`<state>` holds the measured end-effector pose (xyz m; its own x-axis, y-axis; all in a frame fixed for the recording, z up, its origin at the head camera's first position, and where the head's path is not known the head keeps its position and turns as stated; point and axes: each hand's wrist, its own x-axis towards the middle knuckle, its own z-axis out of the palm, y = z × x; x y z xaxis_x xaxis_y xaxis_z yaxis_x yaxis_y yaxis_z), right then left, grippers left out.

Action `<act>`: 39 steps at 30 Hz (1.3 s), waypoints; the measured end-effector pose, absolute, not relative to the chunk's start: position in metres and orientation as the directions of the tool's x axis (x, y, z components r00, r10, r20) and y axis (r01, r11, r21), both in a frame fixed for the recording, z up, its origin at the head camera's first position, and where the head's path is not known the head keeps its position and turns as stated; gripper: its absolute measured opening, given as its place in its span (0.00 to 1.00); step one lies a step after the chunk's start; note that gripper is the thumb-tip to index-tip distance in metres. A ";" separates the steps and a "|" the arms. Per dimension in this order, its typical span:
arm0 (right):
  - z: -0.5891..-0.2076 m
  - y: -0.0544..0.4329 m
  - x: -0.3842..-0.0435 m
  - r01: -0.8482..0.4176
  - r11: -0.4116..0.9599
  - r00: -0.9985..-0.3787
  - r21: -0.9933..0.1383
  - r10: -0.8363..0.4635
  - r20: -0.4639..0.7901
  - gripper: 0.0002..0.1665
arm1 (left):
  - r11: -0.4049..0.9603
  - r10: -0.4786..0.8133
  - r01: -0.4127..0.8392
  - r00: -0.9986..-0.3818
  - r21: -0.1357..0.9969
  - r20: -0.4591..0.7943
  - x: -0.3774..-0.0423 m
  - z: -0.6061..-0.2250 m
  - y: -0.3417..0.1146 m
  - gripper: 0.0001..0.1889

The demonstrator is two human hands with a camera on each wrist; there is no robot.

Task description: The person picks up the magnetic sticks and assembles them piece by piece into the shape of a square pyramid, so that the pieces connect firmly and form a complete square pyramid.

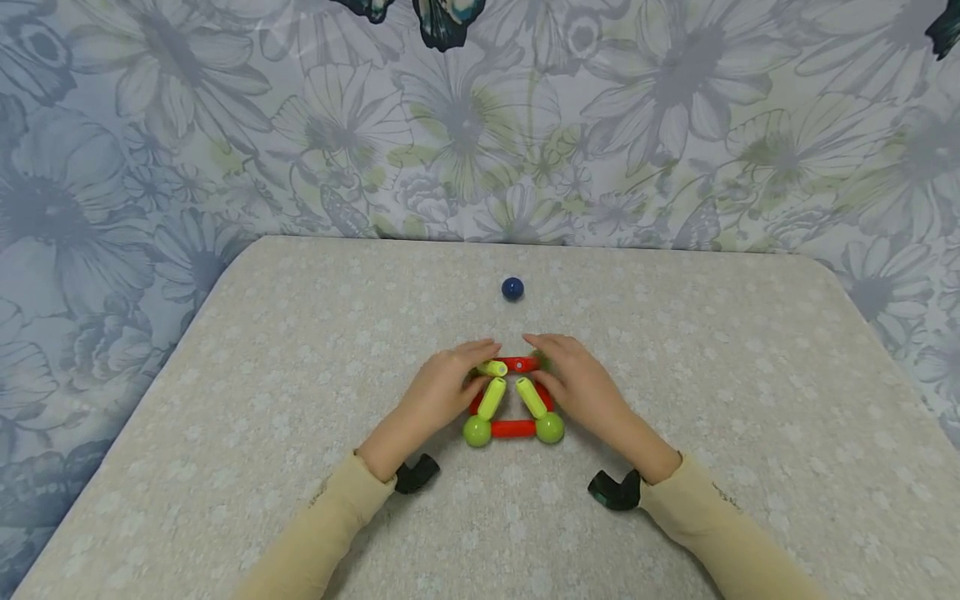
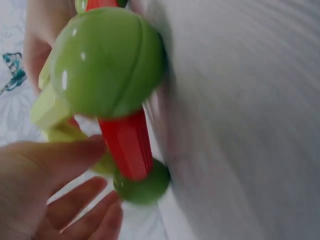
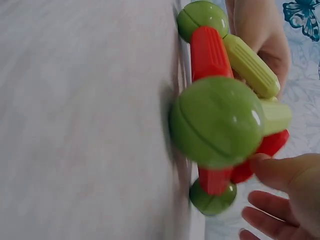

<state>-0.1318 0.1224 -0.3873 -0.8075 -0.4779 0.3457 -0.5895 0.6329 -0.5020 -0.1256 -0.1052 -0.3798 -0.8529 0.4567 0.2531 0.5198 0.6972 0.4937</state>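
Observation:
Between both hands stands a magnetic building frame: green balls (image 1: 477, 432) at its corners, joined low down by red rods (image 1: 513, 429). From the two front balls, yellow-green rods (image 1: 491, 400) lean up and inward. My left hand (image 1: 441, 382), at the back left corner, holds another yellow-green rod (image 1: 493, 368) between thumb and fingers. At the back right, my right hand (image 1: 583, 382) holds a tilted red rod (image 1: 520, 365), its thumb (image 3: 272, 167) against it in the right wrist view. The far green ball (image 2: 145, 185) is near the left fingers in the left wrist view.
A dark blue ball (image 1: 513, 289) lies on the table (image 1: 315, 283) behind the frame. Black wrist mounts (image 1: 617, 490) stick out from the cream sleeves (image 1: 720, 517). A floral backdrop (image 1: 465, 125) rises at the table's back edge.

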 end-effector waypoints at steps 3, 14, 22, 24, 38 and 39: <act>-0.386 0.130 -0.123 -0.539 0.626 -0.842 -0.563 -0.418 0.341 0.18 | 0.703 0.380 0.471 -0.882 0.533 0.278 -0.119 -0.380 -0.113 0.17; -0.391 0.128 -0.105 -0.532 0.531 -0.821 -0.659 -0.514 0.248 0.14 | 0.489 0.466 0.354 -0.879 0.797 0.105 -0.105 -0.384 -0.108 0.10; -0.396 0.130 -0.105 -0.557 0.507 -0.808 -0.658 -0.514 0.288 0.13 | 0.463 0.459 0.358 -0.880 0.811 0.126 -0.104 -0.388 -0.108 0.10; -0.395 0.131 -0.107 -0.562 0.494 -0.811 -0.664 -0.487 0.324 0.13 | 0.453 0.464 0.362 -0.876 0.815 0.132 -0.104 -0.388 -0.109 0.11; -0.386 0.121 -0.141 -0.671 0.522 -0.736 -0.527 -0.555 0.387 0.19 | 0.426 0.465 0.389 -0.868 0.817 0.171 -0.104 -0.392 -0.110 0.10; -0.385 0.121 -0.141 -0.671 0.522 -0.736 -0.527 -0.554 0.389 0.18 | 0.426 0.463 0.390 -0.869 0.816 0.174 -0.104 -0.391 -0.110 0.10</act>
